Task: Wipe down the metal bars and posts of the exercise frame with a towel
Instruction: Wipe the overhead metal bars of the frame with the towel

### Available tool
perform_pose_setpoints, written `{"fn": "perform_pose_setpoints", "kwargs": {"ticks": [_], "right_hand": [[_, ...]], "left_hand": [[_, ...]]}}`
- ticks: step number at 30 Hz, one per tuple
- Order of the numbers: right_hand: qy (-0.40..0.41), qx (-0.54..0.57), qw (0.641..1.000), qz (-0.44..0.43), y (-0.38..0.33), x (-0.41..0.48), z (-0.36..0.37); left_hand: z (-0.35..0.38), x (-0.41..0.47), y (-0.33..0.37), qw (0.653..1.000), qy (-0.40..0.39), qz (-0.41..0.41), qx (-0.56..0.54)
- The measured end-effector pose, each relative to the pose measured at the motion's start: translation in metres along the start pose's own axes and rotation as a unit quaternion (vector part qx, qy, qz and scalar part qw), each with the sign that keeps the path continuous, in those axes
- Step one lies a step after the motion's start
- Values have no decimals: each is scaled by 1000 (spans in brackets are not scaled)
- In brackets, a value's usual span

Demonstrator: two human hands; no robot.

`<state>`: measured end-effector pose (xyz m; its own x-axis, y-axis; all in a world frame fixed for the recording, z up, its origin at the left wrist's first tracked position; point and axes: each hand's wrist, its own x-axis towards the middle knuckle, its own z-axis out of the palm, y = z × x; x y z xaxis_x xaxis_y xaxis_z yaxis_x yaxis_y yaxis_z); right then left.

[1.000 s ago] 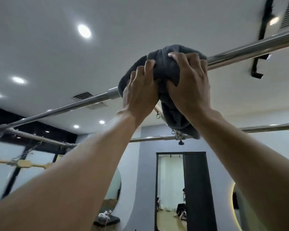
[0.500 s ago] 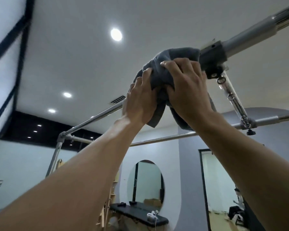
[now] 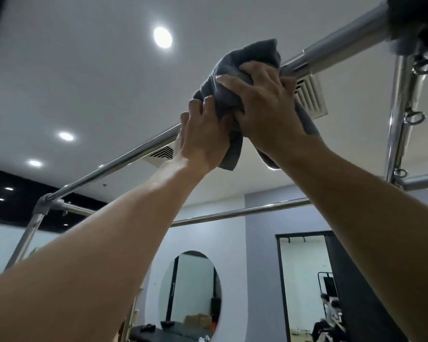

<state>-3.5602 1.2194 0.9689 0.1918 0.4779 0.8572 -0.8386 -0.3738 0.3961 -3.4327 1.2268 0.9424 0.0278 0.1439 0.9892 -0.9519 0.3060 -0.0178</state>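
Observation:
A grey towel (image 3: 247, 62) is bunched around the overhead metal bar (image 3: 114, 166) that slopes from lower left to upper right. Both my arms reach up to it. My left hand (image 3: 203, 141) grips the lower part of the towel against the bar. Just above it, my right hand (image 3: 265, 104) clutches the towel's upper part, fingers curled into the cloth. Loose towel ends hang below both hands. A black joint (image 3: 415, 18) caps the bar at the top right.
A crossbar with several metal rings (image 3: 403, 114) runs from the black joint to a second horizontal bar (image 3: 232, 214) further off. A corner fitting and upright post (image 3: 32, 225) stand at the left. Ceiling lights, air vents, a round mirror and a doorway lie beyond.
Both hands have slid the towel along the bar, down and left away from the black joint. The view has shifted, so the joint now sits in the top right corner.

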Motion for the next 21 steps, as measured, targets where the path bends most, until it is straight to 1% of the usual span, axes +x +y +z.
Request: {"fn": "perform_pose_setpoints", "kwargs": {"ticks": [2, 7, 10, 13, 15, 18, 21], "right_hand": [[12, -8, 1000, 3, -9, 9, 14], [-30, 44, 998, -24, -29, 17, 35], [-29, 58, 998, -26, -30, 4, 34], [9, -25, 1000, -10, -27, -1, 19], [24, -67, 997, 5, -33, 13, 15], [-14, -78, 996, 48, -50, 39, 20], [-27, -60, 997, 42, -60, 34, 26]], "left_hand": [[7, 8, -18, 999, 26, 19, -19], [28, 3, -71, 989, 122, 64, -55], [38, -1, -78, 982, 155, 80, -72], [37, 7, -59, 977, 149, 104, -111], [30, 19, -52, 981, 121, 93, -116], [22, 35, -61, 992, 75, 74, -72], [27, 31, -75, 994, 87, 65, -25]]}}
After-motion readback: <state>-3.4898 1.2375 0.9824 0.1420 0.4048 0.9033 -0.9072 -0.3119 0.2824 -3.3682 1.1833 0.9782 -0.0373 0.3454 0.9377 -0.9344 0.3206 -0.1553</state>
